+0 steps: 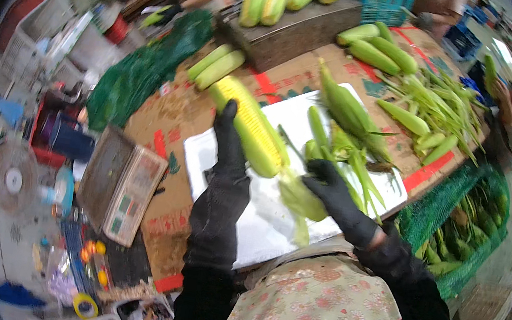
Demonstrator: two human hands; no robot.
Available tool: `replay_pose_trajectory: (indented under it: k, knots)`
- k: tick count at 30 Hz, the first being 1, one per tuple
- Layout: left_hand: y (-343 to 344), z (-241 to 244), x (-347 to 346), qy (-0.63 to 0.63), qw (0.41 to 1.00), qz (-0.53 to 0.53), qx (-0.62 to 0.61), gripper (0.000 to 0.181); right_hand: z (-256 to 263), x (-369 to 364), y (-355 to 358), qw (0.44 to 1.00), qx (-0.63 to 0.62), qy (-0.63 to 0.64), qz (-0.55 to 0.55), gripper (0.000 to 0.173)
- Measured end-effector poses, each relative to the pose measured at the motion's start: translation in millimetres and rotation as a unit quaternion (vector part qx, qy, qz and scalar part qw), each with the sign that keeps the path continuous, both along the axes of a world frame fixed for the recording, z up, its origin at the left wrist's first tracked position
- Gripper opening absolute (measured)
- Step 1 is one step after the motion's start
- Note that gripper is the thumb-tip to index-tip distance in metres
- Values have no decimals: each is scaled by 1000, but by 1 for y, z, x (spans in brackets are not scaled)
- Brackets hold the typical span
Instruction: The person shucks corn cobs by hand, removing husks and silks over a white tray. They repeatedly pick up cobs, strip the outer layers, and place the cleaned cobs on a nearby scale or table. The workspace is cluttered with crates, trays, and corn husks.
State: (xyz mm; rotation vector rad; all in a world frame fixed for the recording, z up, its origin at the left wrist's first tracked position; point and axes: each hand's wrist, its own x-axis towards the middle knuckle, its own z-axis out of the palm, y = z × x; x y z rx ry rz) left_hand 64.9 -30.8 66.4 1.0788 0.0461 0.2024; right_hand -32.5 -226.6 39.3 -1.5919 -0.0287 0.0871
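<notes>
My left hand [231, 142], in a black glove, grips a partly husked ear of corn [255, 130] above a white board [217, 194]. A strip of yellow kernels shows between pale green husk on both sides. From the ear's lower end hangs a pale husk piece [302, 198]. My right hand [337, 196], also black-gloved, is curled beside that piece; whether it grips it is unclear. A thin dark strip [290, 141] points from these fingers towards the ear, too blurred to identify. Beyond the hand lie an unhusked ear [349, 109] and loose husk leaves [336, 144].
Cardboard [169, 216] covers the table. Trimmed ears [215, 66] lie at the far left, others on a raised ledge [299, 28]. Stripped husks [436, 102] are heaped right. A green mesh sack [467, 229] holds unhusked corn. An open box [122, 185] stands left. Other people work nearby.
</notes>
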Motion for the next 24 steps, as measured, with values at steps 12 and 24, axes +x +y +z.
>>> replay_pose_trajectory:
  k: [12, 24]
  knots:
    - [23, -17, -55, -65, 984, 49, 158, 58, 10, 33, 68, 945, -102, -173, 259, 25]
    - [49, 18, -102, 124, 918, -377, 2, 85, 35, 38, 31, 713, -378, -434, 401, 22]
